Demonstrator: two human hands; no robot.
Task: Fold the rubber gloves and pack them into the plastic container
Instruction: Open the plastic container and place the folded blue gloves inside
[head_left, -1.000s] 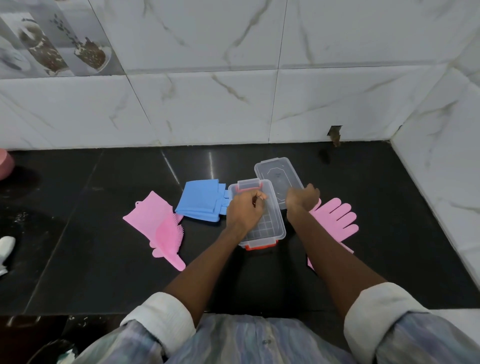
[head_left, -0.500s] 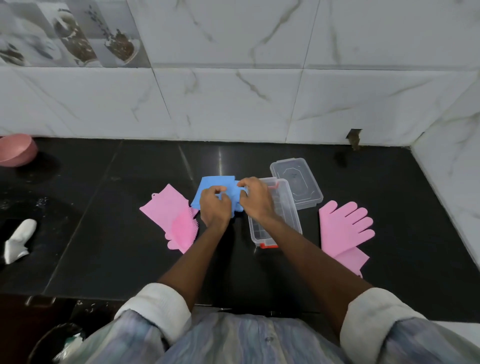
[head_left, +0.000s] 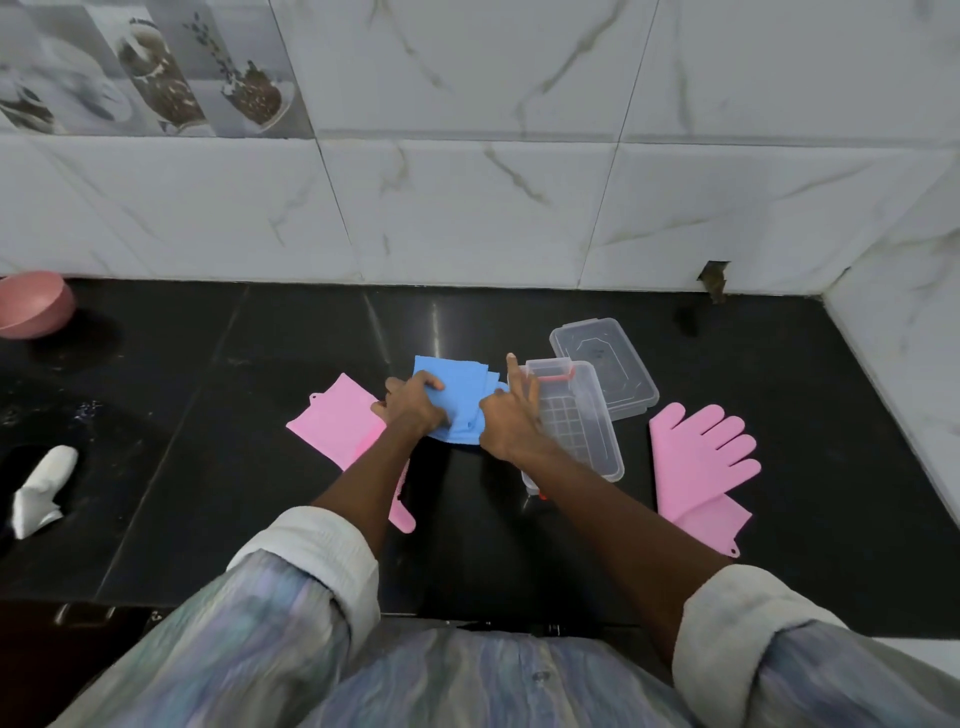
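Blue rubber gloves (head_left: 457, 389) lie in a stack on the black counter, just left of the clear plastic container (head_left: 582, 421). My left hand (head_left: 413, 408) grips their left edge. My right hand (head_left: 506, 421) holds their right side, its index finger pointing up beside the container's red-clipped end. The container is open and looks empty, with its clear lid (head_left: 605, 366) lying behind it to the right. One pink glove (head_left: 337, 426) lies flat under my left forearm. Another pink glove (head_left: 701, 462) lies palm-up, fingers spread, right of the container.
A pink bowl (head_left: 31, 304) stands at the far left by the tiled wall. A crumpled white object (head_left: 41, 491) lies at the left edge. A tiled side wall (head_left: 904, 364) closes the counter on the right. The counter's front edge runs near my body.
Both hands left the container and moved left onto the blue gloves, which now sit bunched between them. The camera view shifted left, bringing the pink bowl into sight.
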